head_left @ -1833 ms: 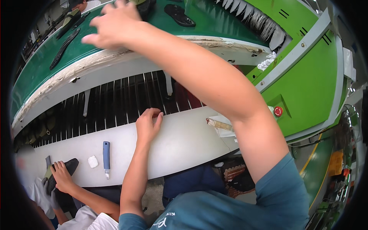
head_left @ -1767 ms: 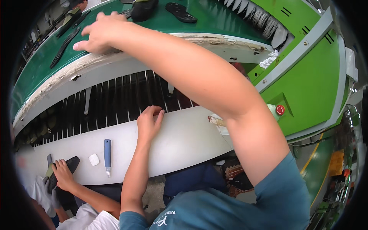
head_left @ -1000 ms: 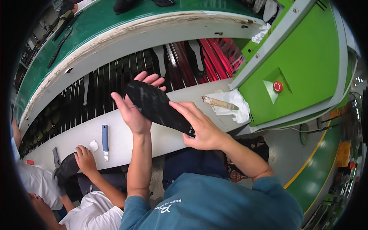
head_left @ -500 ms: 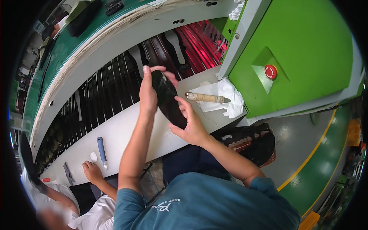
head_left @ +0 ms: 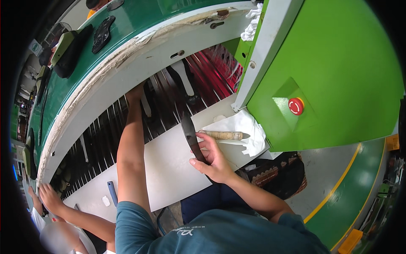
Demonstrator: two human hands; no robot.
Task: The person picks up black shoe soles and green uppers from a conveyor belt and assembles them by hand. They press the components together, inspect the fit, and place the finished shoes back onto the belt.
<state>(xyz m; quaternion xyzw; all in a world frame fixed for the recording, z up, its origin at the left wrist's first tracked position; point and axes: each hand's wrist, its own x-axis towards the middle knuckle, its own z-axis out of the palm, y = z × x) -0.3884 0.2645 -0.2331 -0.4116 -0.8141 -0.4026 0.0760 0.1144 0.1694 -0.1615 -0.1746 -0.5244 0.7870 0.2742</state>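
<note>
Head view: clamps a black sole [head_left: 191, 136] in the right hand [head_left: 215, 164], beside a tan-wrapped rod [head_left: 226, 135]. Has the left hand [head_left: 135, 91] well apart, over dark bars [head_left: 109, 130]; cannot tell its grip.

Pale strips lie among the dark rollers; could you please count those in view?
3: the right strip near the red glow, the middle strip beside the left hand, and the left strip farther left. More may be hidden.

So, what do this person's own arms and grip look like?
The left arm and right arm are bare below short teal sleeves. The right grip is a bare hand; no glove or ring shows. The left grip is too shadowed for detail.
</note>
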